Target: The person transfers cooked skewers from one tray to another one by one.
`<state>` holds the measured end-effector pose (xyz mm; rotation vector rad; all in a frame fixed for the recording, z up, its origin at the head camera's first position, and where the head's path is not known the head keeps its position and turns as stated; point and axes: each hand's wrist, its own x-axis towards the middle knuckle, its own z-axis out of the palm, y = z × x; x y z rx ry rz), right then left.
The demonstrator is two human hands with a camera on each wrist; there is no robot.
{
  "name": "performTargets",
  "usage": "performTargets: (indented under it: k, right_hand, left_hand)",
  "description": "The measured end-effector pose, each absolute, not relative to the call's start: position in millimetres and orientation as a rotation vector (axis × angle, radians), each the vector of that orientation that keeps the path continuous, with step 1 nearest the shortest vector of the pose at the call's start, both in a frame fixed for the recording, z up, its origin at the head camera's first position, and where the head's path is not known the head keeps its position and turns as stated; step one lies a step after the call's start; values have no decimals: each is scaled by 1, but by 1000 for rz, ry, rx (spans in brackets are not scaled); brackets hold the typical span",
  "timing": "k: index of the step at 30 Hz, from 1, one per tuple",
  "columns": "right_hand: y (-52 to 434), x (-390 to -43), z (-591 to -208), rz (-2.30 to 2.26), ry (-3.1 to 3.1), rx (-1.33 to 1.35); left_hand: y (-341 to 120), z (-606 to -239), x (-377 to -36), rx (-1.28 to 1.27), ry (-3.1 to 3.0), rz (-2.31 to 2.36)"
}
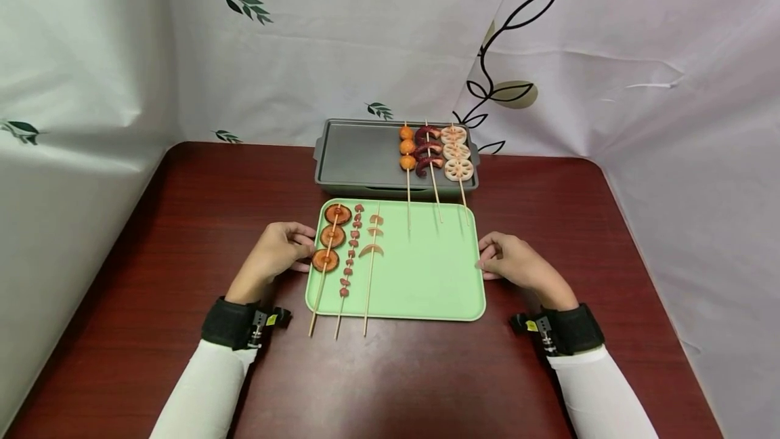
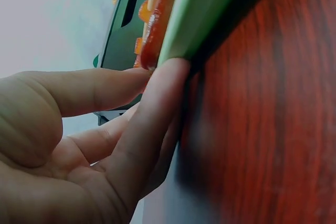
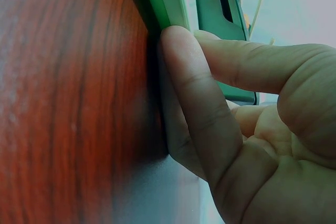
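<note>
A light green tray (image 1: 426, 276) lies on the table between both hands. My left hand (image 1: 277, 253) pinches its left edge, thumb above and fingers beneath, beside a mushroom-slice skewer (image 1: 332, 236). At the opposite edge, my right hand (image 1: 514, 259) pinches the rim the same way; in the right wrist view the index fingertip (image 3: 181, 43) is under the tray wall. Also on the tray are a skewer of small red meat pieces (image 1: 351, 253) and a skewer with a few thin pinkish pieces (image 1: 371, 250). The stick ends of these skewers stick out past the near rim.
A dark grey grill plate (image 1: 359, 154) stands behind the tray, against a white curtain (image 1: 365, 32). On its right side lie skewers of orange balls (image 1: 407, 147), octopus tentacles (image 1: 428, 149) and lotus root slices (image 1: 458, 169), their sticks reaching over the tray. The table (image 1: 390, 385) is reddish-brown wood.
</note>
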<state>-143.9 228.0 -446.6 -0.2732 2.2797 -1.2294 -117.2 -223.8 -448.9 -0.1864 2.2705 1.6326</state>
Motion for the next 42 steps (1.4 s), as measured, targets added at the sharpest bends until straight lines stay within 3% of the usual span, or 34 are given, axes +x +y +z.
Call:
performTargets:
  k: [24,36,42]
  right_hand:
    - [233,-145,-444,-1207,2282,-306]
    - [256,-144,-421,-1116,2509,-398]
    - [251,-139,-407,-1309,2638,-419]
  left_hand:
    - [-224,-454,-118,-209,2198,1676]
    - [-225,-454,-118,-225,2217,1652]
    - [-225,-454,-118,-229,2217,1651]
